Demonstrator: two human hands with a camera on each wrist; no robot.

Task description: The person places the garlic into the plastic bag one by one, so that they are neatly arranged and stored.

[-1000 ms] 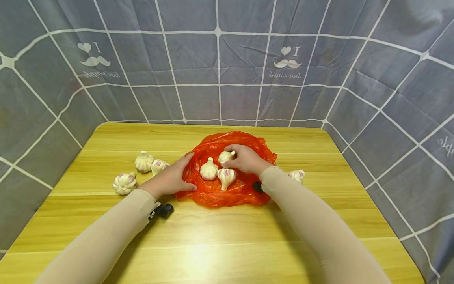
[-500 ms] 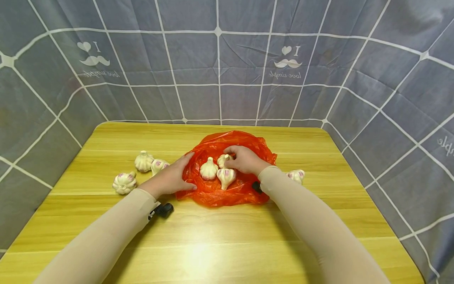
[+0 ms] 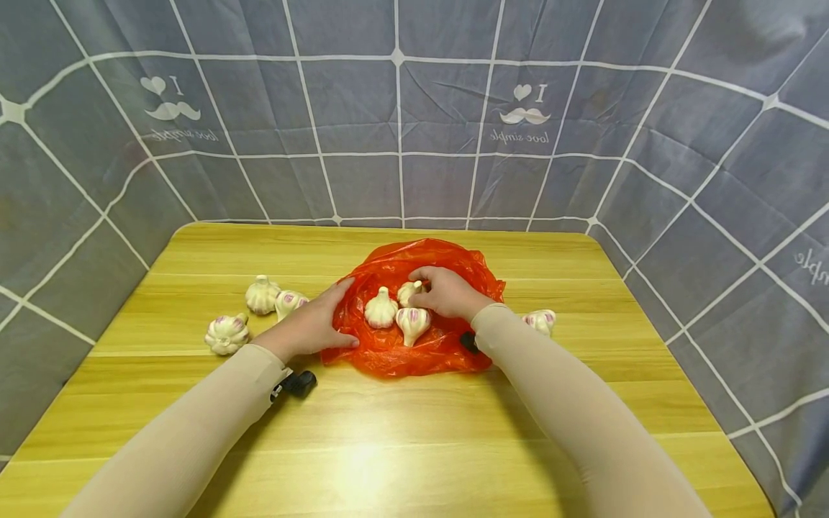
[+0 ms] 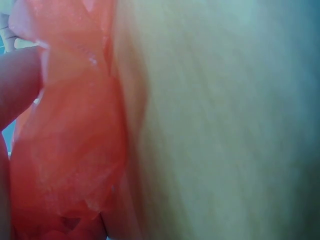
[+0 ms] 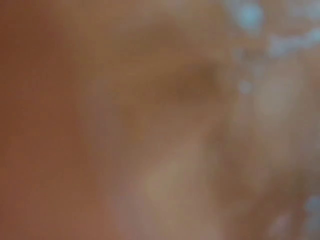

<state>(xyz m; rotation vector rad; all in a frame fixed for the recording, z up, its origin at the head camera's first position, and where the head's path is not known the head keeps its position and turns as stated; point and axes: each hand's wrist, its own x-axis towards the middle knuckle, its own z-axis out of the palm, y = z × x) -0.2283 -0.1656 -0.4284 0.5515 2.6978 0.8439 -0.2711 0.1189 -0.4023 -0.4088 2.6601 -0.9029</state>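
Observation:
A crumpled red plastic bag (image 3: 404, 365) lies spread on the table with its mouth facing up. Inside it are three garlic bulbs: one at the left (image 3: 381, 308), one in front with its stem toward me (image 3: 413, 325), and one at the back (image 3: 406, 291). My right hand (image 3: 448, 293) pinches this back bulb between thumb and fingers, low among the others. My left hand (image 3: 309, 325) rests at the bag's left edge, fingers and thumb spread. Red film (image 4: 70, 135) fills the left part of the left wrist view. The right wrist view is blurred.
Left of the bag, a garlic bulb (image 3: 262, 295), another partly behind my left hand (image 3: 289, 302), and a third nearer me (image 3: 227, 334) lie on the wooden table (image 3: 363, 439). One more bulb (image 3: 542, 321) shows beyond my right sleeve. A grey checked curtain (image 3: 434, 108) surrounds the table.
Over the first half second my right hand lowered the garlic bulb slightly, bringing it close to the other two in the bag. Since then both hands have stayed in place.

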